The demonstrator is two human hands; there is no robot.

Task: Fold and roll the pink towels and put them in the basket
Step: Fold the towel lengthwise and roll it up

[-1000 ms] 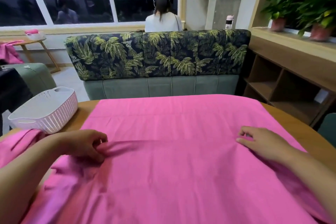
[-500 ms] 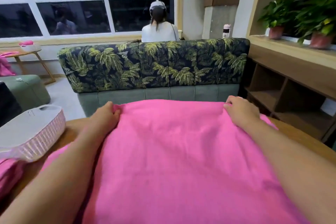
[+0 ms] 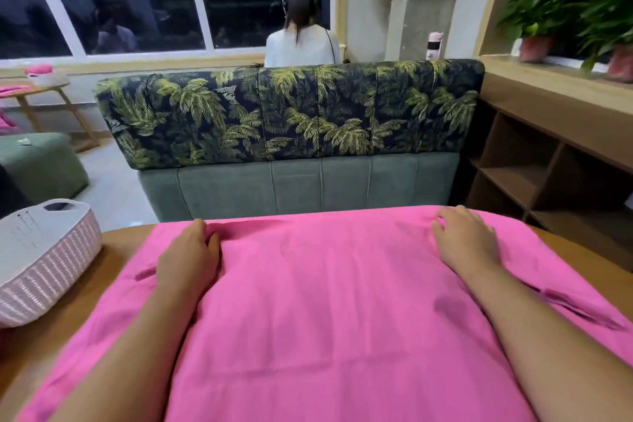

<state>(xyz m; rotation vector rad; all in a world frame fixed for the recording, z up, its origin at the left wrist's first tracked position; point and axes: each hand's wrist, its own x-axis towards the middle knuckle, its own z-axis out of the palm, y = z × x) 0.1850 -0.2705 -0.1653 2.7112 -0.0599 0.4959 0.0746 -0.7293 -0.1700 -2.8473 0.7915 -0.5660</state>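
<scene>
A large pink towel lies folded over on the round wooden table, its doubled edge along the far side. My left hand rests palm down on the towel near the far left corner, fingers lying loosely on the cloth. On the far right corner my right hand lies flat with its fingers spread. Neither hand pinches the fabric. The white woven basket stands on the table at the left, apart from the towel; its inside is hidden from here.
Behind the table stands a green sofa with a palm-leaf back, and a person sits beyond it facing away. Wooden shelves with potted plants run along the right. A small side table holds pink cloth at far left.
My hands carried the towel's near edge away from me to the far edge, folding it in half. They have since let go and now lie flat on the fold.
</scene>
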